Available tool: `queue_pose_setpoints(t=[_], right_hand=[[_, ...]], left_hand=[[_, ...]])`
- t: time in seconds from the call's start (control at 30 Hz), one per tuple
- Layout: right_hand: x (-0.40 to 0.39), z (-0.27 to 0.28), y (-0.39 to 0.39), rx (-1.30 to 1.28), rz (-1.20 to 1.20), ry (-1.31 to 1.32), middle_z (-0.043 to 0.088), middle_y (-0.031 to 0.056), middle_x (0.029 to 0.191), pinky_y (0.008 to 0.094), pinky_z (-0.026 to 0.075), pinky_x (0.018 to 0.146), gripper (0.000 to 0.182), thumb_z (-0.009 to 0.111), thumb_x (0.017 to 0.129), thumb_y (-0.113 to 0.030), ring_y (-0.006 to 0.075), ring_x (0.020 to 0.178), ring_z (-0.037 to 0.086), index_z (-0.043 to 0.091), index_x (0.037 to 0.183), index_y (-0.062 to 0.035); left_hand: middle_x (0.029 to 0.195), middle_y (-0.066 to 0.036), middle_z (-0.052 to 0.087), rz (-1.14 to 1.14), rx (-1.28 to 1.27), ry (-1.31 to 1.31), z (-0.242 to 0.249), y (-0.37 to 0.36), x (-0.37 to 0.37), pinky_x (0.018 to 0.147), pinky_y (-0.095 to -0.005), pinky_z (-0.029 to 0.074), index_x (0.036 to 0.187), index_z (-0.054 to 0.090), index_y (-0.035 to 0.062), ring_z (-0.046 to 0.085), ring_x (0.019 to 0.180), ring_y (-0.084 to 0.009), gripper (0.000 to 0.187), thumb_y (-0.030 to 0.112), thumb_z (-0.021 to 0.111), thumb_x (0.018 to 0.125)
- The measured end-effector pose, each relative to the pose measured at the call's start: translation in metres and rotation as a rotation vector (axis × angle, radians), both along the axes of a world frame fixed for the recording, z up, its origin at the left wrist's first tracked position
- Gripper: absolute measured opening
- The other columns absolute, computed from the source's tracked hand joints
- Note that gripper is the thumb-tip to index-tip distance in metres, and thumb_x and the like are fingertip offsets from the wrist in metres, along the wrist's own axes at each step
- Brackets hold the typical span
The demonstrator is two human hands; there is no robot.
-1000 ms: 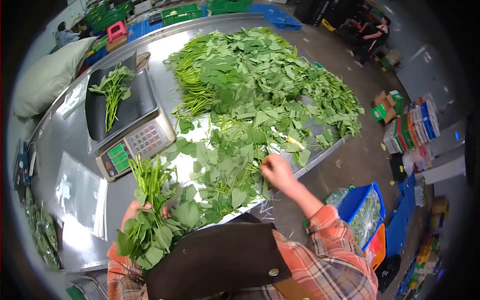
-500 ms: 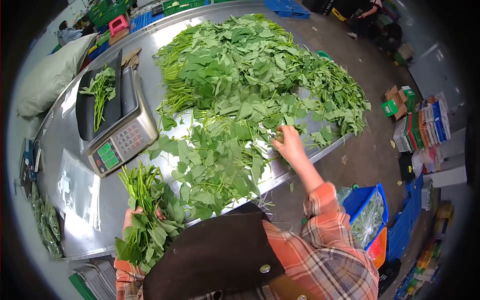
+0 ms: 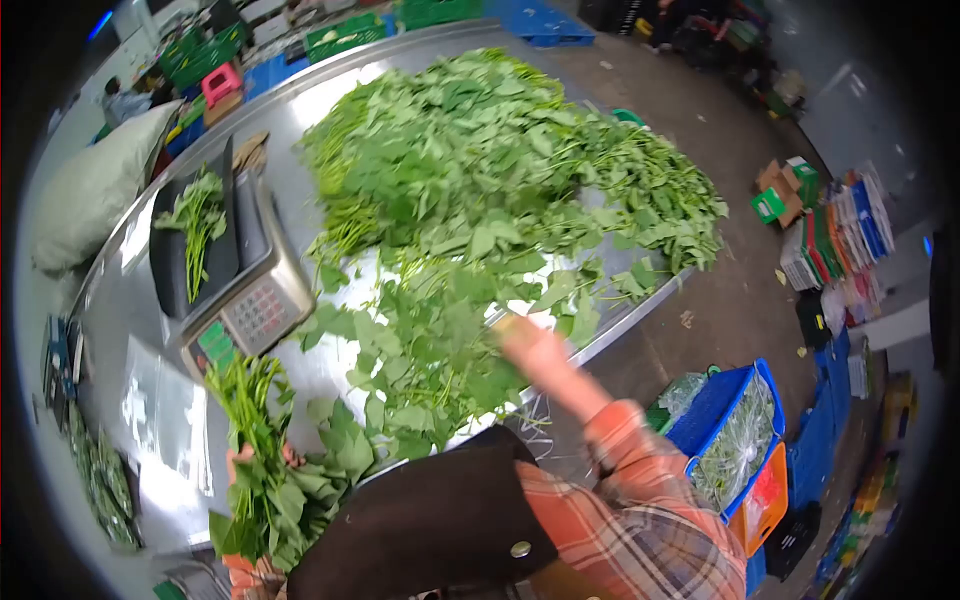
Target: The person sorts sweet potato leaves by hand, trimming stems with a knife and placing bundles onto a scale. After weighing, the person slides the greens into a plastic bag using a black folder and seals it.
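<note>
My left hand (image 3: 240,464) is wrapped round a bunch of long-stemmed leafy greens (image 3: 262,410), stems up and leaves hanging down, at the table's near left. Leaves cover much of that hand. Over the near edge of the loose greens (image 3: 425,345), my right hand (image 3: 530,348) is smeared by motion. Its fingers do not show clearly, and whether it holds anything I cannot make out. Behind it lies a large heap of the same greens (image 3: 450,160). To the left, a digital scale (image 3: 262,310) carries a black tray (image 3: 165,245) with a small bunch (image 3: 200,225) in it.
Clear plastic bags (image 3: 165,400) lie on the metal table (image 3: 320,385) near my left hand. A large white sack (image 3: 100,195) stands beyond the left edge. At my right are a blue crate (image 3: 700,430) holding bagged greens and an orange crate (image 3: 770,495).
My right hand has moved left and nearer to me across the loose greens. The left hand, with its bunch, has shifted slightly left and down. The camera view has moved a little.
</note>
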State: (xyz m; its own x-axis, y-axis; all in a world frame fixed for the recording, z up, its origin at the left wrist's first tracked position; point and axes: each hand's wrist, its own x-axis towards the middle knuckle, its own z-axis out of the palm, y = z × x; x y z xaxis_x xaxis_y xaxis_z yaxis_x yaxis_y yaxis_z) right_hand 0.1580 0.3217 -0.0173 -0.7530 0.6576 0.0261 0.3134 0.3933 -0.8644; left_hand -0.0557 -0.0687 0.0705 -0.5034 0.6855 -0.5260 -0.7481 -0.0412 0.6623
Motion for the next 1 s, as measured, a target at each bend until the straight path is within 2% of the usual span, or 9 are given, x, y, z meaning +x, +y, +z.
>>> queue_pose_setpoints(t=[0.07,0.1,0.17,0.3,0.47,0.63,0.73,0.93,1.0], right_hand=[[-0.020,0.005,-0.070,-0.253,0.259,-0.065,0.059,0.0122,0.087,0.0405,0.048,0.074,0.030,0.067,0.073,-0.026,0.0298,0.083,0.058,0.059,0.096,-0.0093],[-0.033,0.007,-0.093,-0.070,0.534,-0.117,0.060,0.0116,0.088,0.0407,0.046,0.077,0.030,0.067,0.073,-0.026,0.0297,0.086,0.058,0.059,0.097,-0.0088],[-0.052,-0.035,-0.144,0.217,0.796,-0.053,0.053,0.0106,0.082,0.0410,0.042,0.069,0.024,0.065,0.074,-0.020,0.0288,0.081,0.053,0.056,0.092,-0.0083],[-0.051,-0.050,-0.132,0.298,0.591,-0.085,0.051,0.0088,0.087,0.0412,0.040,0.072,0.024,0.065,0.074,-0.021,0.0276,0.088,0.050,0.054,0.092,-0.0114],[0.006,-0.054,0.019,0.368,0.260,-0.198,0.054,0.0078,0.077,0.0432,0.041,0.068,0.023,0.067,0.072,-0.024,0.0297,0.079,0.055,0.058,0.091,-0.0134],[0.079,-0.033,0.197,0.437,0.112,-0.407,0.054,0.0079,0.089,0.0414,0.037,0.081,0.030,0.069,0.073,-0.028,0.0280,0.094,0.050,0.058,0.098,-0.0138],[0.109,-0.015,0.271,0.366,0.063,-0.386,0.053,0.0094,0.091,0.0445,0.037,0.082,0.028,0.066,0.074,-0.023,0.0283,0.096,0.048,0.060,0.100,-0.0154],[0.110,-0.072,0.407,0.434,-0.101,-0.167,0.050,0.0090,0.089,0.0394,0.041,0.077,0.025,0.068,0.075,-0.027,0.0302,0.093,0.046,0.060,0.095,-0.0138],[0.099,-0.073,0.459,0.478,-0.187,-0.255,0.052,0.0099,0.089,0.0398,0.041,0.079,0.027,0.069,0.074,-0.027,0.0312,0.093,0.047,0.060,0.096,-0.0133]], left_hand=[[0.093,-0.022,0.057,0.005,-0.003,0.000,-0.004,0.004,-0.006,0.081,-0.0437,0.046,0.108,0.051,0.0005,0.057,0.088,-0.0332,0.045,0.038,0.050,0.083],[0.093,-0.022,0.057,0.001,-0.003,0.001,-0.007,0.009,-0.009,0.081,-0.0436,0.046,0.108,0.051,0.0004,0.057,0.088,-0.0332,0.045,0.038,0.050,0.083],[0.093,-0.022,0.057,-0.008,-0.008,0.010,-0.010,0.016,-0.017,0.081,-0.0436,0.046,0.109,0.051,0.0002,0.057,0.088,-0.0331,0.045,0.038,0.050,0.084],[0.094,-0.022,0.057,-0.068,-0.013,0.014,-0.019,0.047,-0.029,0.082,-0.0434,0.046,0.109,0.050,-0.0002,0.057,0.089,-0.0330,0.046,0.037,0.050,0.084],[0.095,-0.021,0.057,-0.064,-0.057,-0.016,-0.034,0.110,-0.015,0.082,-0.0431,0.046,0.110,0.050,-0.0006,0.057,0.089,-0.0328,0.046,0.037,0.049,0.084],[0.095,-0.021,0.057,-0.042,-0.101,-0.027,-0.047,0.227,0.022,0.083,-0.0429,0.046,0.111,0.050,-0.0011,0.057,0.090,-0.0327,0.047,0.037,0.049,0.084],[0.096,-0.021,0.057,-0.007,-0.135,-0.020,-0.041,0.292,0.039,0.083,-0.0428,0.046,0.112,0.049,-0.0013,0.057,0.090,-0.0326,0.047,0.036,0.049,0.084],[0.097,-0.021,0.057,0.062,-0.170,-0.014,-0.028,0.376,0.062,0.084,-0.0425,0.046,0.113,0.049,-0.0019,0.057,0.091,-0.0324,0.048,0.036,0.049,0.084],[0.097,-0.021,0.057,0.080,-0.186,-0.014,-0.025,0.392,0.065,0.084,-0.0424,0.046,0.113,0.049,-0.0021,0.057,0.091,-0.0323,0.048,0.036,0.049,0.084]])
